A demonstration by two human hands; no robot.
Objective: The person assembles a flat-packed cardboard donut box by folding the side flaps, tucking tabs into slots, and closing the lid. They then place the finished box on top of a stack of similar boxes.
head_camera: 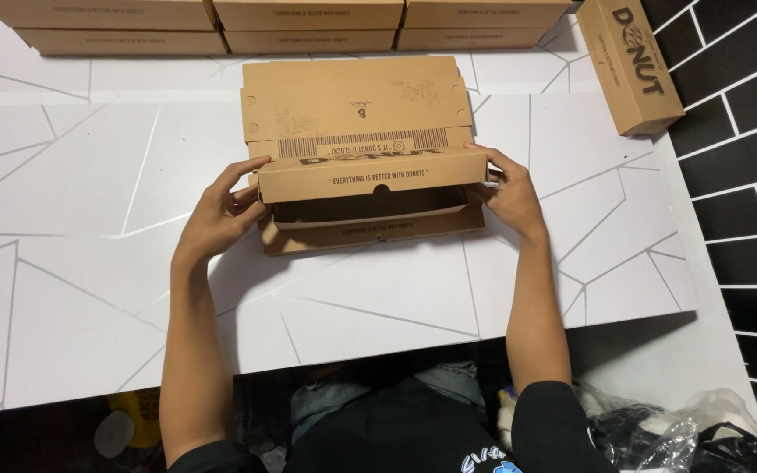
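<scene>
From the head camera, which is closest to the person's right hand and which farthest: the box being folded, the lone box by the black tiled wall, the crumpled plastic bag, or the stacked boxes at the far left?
1. Box being folded: right hand touches its right end.
2. Lone box: up-right, by the wall.
3. Plastic bag: lower right, below the table edge.
4. Stacked boxes: far top left.

Items 2 and 3 are fairly close to call.

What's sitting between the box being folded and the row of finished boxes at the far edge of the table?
Nothing: in the head view, only bare white table lies between the half-folded box and the stacked brown boxes.
</scene>
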